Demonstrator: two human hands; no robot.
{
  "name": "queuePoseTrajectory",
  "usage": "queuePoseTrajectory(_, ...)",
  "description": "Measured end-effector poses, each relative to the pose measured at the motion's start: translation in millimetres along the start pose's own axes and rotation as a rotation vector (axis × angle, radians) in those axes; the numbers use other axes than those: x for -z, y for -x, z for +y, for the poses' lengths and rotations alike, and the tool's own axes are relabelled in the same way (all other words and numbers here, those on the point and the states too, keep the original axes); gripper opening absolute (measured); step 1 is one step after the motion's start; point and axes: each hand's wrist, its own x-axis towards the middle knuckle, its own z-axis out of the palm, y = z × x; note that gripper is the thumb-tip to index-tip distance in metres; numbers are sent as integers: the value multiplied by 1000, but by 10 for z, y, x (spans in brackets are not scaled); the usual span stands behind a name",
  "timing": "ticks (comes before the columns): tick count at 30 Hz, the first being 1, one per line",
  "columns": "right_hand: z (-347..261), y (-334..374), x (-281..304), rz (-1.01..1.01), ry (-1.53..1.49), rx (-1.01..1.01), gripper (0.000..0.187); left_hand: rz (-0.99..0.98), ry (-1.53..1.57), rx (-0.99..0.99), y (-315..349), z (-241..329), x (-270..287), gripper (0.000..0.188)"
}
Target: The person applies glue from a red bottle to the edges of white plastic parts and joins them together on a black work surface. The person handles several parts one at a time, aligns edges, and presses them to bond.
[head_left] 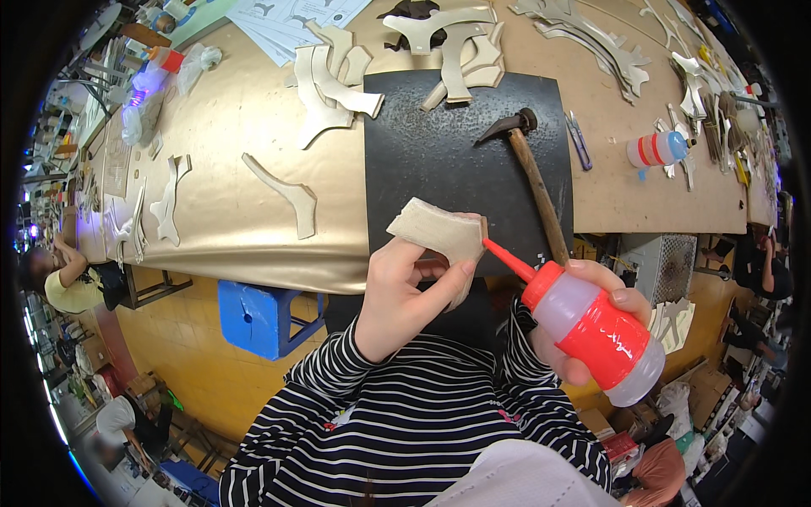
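Pinched in my left hand [384, 296] is a curved cream piece of leather-like material [439, 228], raised over the near part of a black mat [414, 160]. My right hand [604, 283] is wrapped round a squeeze bottle [604, 338] with a red cap, a long red nozzle and a red band. The nozzle tip meets, or nearly meets, the right edge of the cream piece, where a thin brown strip shows. Further back on the mat lies a hammer [536, 182] with a wooden handle. Left of the mat is a single cut cream piece [291, 196].
Stacked cream pieces [325, 89] lie behind the mat, with more cut pieces [583, 42] at the back right. A cutter knife [579, 141] and another bottle [655, 149] are to the right. A blue stool [253, 319] stands below the table's front edge. Other people sit farther away.
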Motion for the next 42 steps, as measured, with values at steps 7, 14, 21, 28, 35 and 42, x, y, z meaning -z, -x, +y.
queuePoseTrajectory(7,6,16,-9,181,-545,-45,84,69,318,90,-49,-7,22,35)
queuePoseTrajectory(14,56,74,-192,537,-249,-3,84,61,453,171,-41,-35,58,31)
queuePoseTrajectory(21,54,40,-78,76,-44,2,79,61,349,104,-1,-38,30,28)
queuePoseTrajectory(28,47,-60,-81,-4,-34,36,79,53,312,82,12,-22,17,27)
queuePoseTrajectory(35,3,-47,-141,81,-106,-14,82,46,323,85,25,-7,26,27)
queuePoseTrajectory(42,-71,-89,-89,34,-68,-67,83,40,338,94,26,-9,48,27)
